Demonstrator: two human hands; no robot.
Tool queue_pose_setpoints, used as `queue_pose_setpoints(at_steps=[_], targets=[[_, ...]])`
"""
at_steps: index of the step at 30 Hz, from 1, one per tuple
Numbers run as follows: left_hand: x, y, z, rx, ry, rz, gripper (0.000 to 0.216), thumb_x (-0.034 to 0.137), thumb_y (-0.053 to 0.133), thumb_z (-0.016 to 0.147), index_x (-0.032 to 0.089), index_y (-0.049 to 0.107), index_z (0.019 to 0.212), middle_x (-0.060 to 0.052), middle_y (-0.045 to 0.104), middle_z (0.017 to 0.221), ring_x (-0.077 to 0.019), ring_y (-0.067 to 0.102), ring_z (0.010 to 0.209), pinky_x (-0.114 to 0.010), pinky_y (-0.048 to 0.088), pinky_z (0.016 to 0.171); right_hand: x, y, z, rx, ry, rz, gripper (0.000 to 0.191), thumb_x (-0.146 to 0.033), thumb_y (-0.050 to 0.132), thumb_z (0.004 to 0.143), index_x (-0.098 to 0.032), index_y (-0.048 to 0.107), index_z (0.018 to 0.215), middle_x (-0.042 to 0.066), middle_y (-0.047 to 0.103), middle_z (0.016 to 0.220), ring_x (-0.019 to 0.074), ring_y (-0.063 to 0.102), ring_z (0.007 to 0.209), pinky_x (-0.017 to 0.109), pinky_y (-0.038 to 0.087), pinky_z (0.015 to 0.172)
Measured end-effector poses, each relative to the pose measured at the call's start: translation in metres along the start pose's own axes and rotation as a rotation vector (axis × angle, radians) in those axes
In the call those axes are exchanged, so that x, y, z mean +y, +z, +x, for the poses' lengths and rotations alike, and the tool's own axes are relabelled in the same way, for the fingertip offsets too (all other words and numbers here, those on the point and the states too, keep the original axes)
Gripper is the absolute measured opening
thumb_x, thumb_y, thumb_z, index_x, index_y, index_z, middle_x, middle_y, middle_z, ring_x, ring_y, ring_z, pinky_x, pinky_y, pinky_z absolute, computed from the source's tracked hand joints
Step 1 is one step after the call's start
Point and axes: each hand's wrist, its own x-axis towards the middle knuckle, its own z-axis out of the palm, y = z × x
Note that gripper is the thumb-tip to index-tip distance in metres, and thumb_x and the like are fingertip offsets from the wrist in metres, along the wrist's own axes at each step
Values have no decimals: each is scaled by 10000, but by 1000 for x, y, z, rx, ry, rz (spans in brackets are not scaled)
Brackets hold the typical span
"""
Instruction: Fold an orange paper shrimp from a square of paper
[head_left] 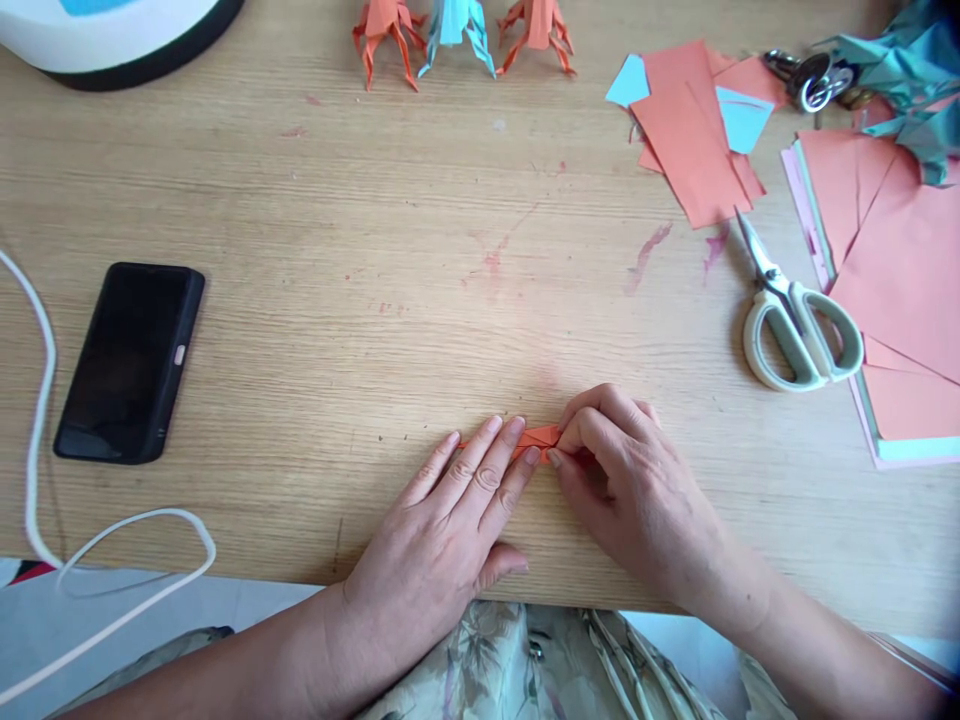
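Note:
A narrow folded strip of orange origami paper [538, 437] lies on the wooden table near its front edge. Across its left part rests my left hand [450, 520], fingers stretched out flat and pressing the paper down. My right hand [637, 490] pinches the strip's right end between thumb and bent fingers. Much of the paper is hidden under both hands, so its full shape does not show.
Scissors [795, 330] lie at right beside stacked orange sheets [907, 270]. Behind them are paper offcuts [694, 130], keys [814, 82] and teal folded figures [907, 70]. Several folded figures [459, 25] stand at the back. A phone [131, 360] and white cable [41, 400] are left.

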Motion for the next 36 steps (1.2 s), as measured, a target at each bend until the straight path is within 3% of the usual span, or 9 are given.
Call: queue_pose_setpoints(at_steps=[7, 11, 14, 17, 21, 28, 36], targets=[[2, -4, 2, -5, 16, 72, 930, 678, 586, 891, 53, 381, 1548, -170, 355, 1629, -314, 345, 1496, -445, 339, 1175, 0, 0, 2, 7, -14, -38, 184, -75, 533, 916, -198, 484, 789, 38, 572, 860, 179, 549, 797, 345, 404, 748], [3, -4, 3, -5, 11, 89, 944, 688, 612, 867, 59, 400, 1539, -165, 356, 1628, -306, 363, 1489, -436, 368, 1162, 5, -5, -6, 16, -49, 50, 116, -73, 535, 946, -181, 556, 910, 58, 603, 935, 177, 576, 839, 349, 464, 770], [3, -2, 3, -7, 2, 87, 941, 682, 610, 871, 62, 388, 1544, -164, 326, 1642, -306, 350, 1498, -440, 371, 1165, 13, -7, -17, 23, -146, 93, 158, -59, 532, 963, -156, 607, 1063, 101, 617, 1072, 192, 603, 975, 364, 515, 866], [3, 0, 1, -17, -3, 70, 927, 679, 588, 887, 68, 375, 1550, -160, 299, 1653, -305, 325, 1513, -445, 364, 1174, 20, -7, -28, -11, -317, 18, 287, -52, 536, 961, -102, 594, 1238, 173, 581, 1274, 256, 570, 1177, 470, 466, 1072], [2, 0, -1, -20, -12, 42, 926, 698, 577, 881, 86, 382, 1548, -152, 260, 1667, -312, 281, 1532, -471, 333, 1190, 21, -6, -35, -35, -425, -107, 381, -85, 504, 980, -18, 551, 1352, 240, 553, 1336, 337, 511, 1275, 535, 467, 1086], [0, 1, -2, -19, -16, 7, 930, 697, 530, 910, 67, 331, 1565, -144, 267, 1665, -305, 271, 1533, -474, 276, 1204, 20, -5, -36, -49, -424, -182, 419, -117, 473, 996, 0, 532, 1394, 243, 578, 1347, 349, 519, 1257, 536, 507, 1057], [-2, -1, -3, -42, -28, -77, 893, 688, 484, 937, 48, 364, 1547, -148, 275, 1661, -297, 266, 1531, -447, 185, 1230, 14, -6, -30, 19, -367, -193, 324, -109, 482, 989, -130, 631, 1276, 147, 678, 1234, 275, 612, 1097, 454, 550, 970]])
